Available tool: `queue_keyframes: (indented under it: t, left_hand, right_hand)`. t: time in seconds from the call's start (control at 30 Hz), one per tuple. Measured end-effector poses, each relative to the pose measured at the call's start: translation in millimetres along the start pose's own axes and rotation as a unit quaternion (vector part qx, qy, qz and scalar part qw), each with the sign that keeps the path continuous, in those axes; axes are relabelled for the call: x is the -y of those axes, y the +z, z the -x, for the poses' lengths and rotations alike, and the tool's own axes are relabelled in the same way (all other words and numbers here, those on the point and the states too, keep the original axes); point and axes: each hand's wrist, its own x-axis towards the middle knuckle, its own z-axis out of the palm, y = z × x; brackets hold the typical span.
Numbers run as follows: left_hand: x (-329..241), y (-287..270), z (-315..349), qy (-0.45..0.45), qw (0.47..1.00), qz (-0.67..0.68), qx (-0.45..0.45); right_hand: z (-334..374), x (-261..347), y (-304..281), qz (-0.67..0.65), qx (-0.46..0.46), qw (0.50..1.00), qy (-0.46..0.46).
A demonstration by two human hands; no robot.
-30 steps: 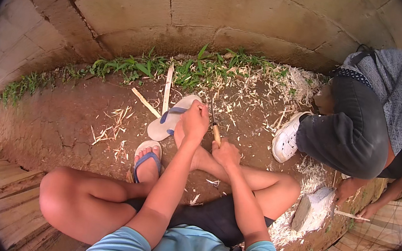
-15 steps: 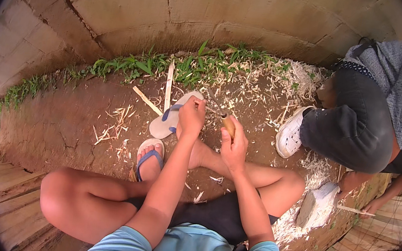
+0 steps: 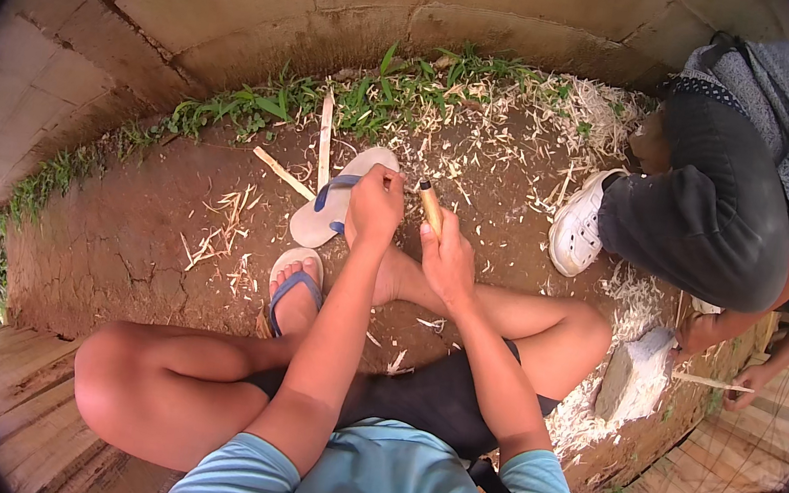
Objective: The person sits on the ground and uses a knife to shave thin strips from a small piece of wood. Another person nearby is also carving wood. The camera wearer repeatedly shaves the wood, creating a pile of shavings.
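Observation:
My right hand (image 3: 449, 261) is closed round the light wooden handle of a knife (image 3: 431, 209). A dark collar tops the handle, and the blade cannot be made out against the soil. To its left, my left hand (image 3: 376, 207) is closed with the fingers pinched together. Whatever those fingers hold, if anything, is hidden or too small to name. A loose flip-flop (image 3: 316, 227) with blue straps lies just beyond and left of my left hand. Both forearms reach out over my crossed bare legs.
Thin wood strips (image 3: 325, 138) and pale shavings (image 3: 225, 226) litter the soil. Grass (image 3: 264, 104) lines a block wall (image 3: 361, 36). At right another person in white clogs (image 3: 576, 227) has a hand by a pale block (image 3: 635, 375) and the other on a thin strip (image 3: 708, 382).
My right hand has shifted slightly left and tilted the knife handle more upright; its dark blade showed before. My left hand stays closed. The other person's far-right hand has risen slightly with the strip.

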Motion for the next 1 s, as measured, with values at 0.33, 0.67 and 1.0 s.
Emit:
queue_keyframes:
  t: [0.33,0.67,1.0]
  left_hand:
    - [21,7,-4,-0.119,0.985,0.118,0.050]
    - [45,6,-20,-0.108,0.987,0.063,-0.097]
    - [45,5,-15,-0.153,0.973,0.114,-0.131]
  right_hand:
    - [-7,-8,-1,-0.063,-0.081,0.994,-0.023]
    - [-16,-36,-3,0.181,0.099,0.970,0.127]
    - [-20,-15,4,0.262,0.160,0.937,0.168]
